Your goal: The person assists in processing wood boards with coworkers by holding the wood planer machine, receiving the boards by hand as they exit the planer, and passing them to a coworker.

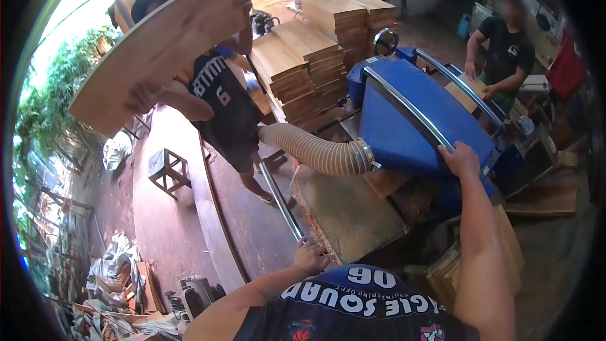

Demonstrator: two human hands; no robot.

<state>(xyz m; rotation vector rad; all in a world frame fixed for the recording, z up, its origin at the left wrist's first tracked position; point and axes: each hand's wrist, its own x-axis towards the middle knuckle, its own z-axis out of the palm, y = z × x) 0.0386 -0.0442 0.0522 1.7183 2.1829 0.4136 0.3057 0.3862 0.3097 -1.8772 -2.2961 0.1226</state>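
A big blue machine [410, 126] with chrome rails fills the centre right. My right hand [463, 159] is wrapped round the lower end of its near chrome rail [410, 107]. Lower down, my left hand [311, 257] is closed on the bottom end of another metal bar [282, 205], beside a flat dusty plate [353, 215]. A ribbed hose [322, 149] joins the machine's left side. At the upper left, a person in a dark jersey [226, 104] holds up a wide curved wooden board [161, 50] with both hands.
Behind the machine stand stacks of wooden boards [303, 57]. Another person [505, 50] at the right holds a wooden piece [466, 93] at its far side. A small stool [167, 167] stands at the left, with scraps and plastic sheets [117, 271] at the lower left.
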